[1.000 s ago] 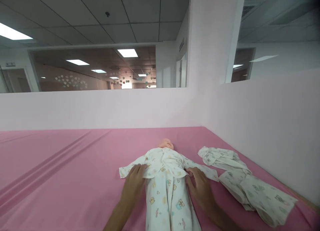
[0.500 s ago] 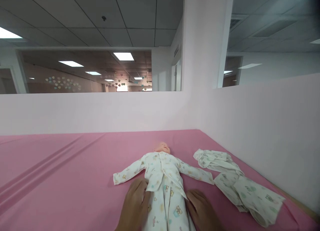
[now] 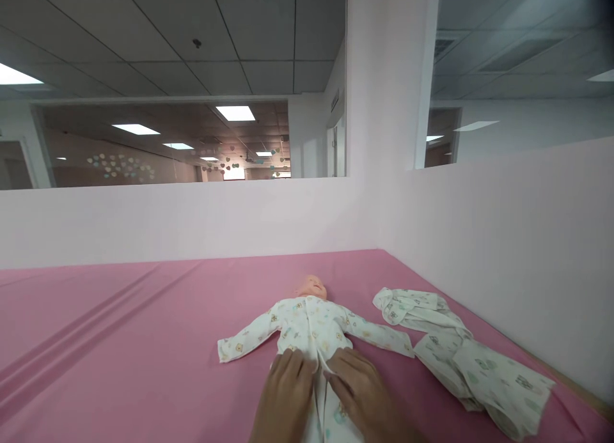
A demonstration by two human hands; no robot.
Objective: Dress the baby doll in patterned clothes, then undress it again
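Pressing flat: left hand [image 3: 286,392], right hand [image 3: 357,392], both open | doll [image 3: 311,325] in soft printed cotton | rumpled spare garment [image 3: 460,353] beside

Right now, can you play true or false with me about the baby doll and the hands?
1. Both hands rest on the doll's tummy. True: the left hand and the right hand lie side by side on the doll.
2. The doll lies on a blue sheet. False: the sheet is pink.
3. The doll's sleeves stick out to both sides. True.
4. The spare clothes lie on the doll's face. False: they lie apart from the doll, nearer the wall.
5. A hand holds a bottle. False: both hands are flat on the doll's outfit, holding nothing else.
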